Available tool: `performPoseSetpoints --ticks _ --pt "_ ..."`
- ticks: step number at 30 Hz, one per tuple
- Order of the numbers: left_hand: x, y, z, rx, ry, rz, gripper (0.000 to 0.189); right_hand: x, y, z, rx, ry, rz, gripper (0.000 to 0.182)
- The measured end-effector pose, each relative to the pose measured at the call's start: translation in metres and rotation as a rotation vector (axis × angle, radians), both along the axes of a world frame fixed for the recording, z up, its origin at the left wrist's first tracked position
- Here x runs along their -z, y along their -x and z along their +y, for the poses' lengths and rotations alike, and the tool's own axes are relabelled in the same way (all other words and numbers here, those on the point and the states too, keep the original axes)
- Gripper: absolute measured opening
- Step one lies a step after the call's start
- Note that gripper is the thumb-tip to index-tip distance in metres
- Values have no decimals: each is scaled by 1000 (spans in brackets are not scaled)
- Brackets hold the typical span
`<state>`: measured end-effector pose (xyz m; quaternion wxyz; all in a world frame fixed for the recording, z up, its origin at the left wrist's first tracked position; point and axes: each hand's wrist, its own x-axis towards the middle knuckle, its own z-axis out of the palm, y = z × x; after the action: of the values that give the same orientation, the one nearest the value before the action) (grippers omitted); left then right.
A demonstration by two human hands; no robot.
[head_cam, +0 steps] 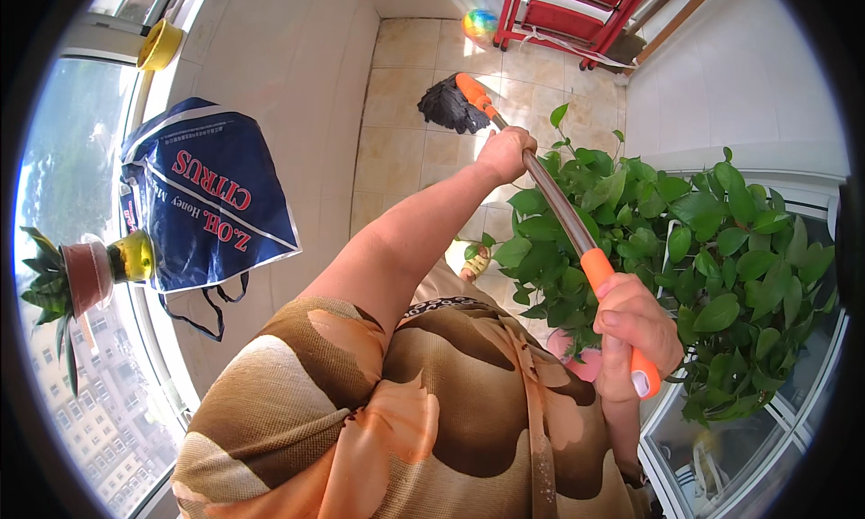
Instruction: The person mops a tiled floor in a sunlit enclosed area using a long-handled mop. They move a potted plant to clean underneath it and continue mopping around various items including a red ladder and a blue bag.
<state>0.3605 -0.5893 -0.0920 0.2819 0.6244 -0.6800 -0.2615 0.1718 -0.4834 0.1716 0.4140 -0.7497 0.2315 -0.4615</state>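
Note:
A mop runs across the view, its dark grey strip head resting on the tiled floor. An orange socket joins that head to the metal pole. My left hand is wrapped around the pole's lower part, a little above the socket. At the pole's upper end my right hand grips the orange handle, close to my body. The leaves of a large trailing plant lie right beside and behind the pole.
A red folding ladder and a multicoloured ball stand at the far end. On the left, a dark blue bag with writing hangs near the window sill, by a potted plant and a yellow pot. My slippered foot shows below.

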Motion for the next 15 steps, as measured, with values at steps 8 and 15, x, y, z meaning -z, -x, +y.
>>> performPoseSetpoints --ticks 8,15 --pt "-29 1 -84 406 -100 158 3 -53 -44 -66 367 -35 39 22" --pt "-81 -96 -87 472 -362 58 7 -65 -74 -133 275 -110 -235 16"
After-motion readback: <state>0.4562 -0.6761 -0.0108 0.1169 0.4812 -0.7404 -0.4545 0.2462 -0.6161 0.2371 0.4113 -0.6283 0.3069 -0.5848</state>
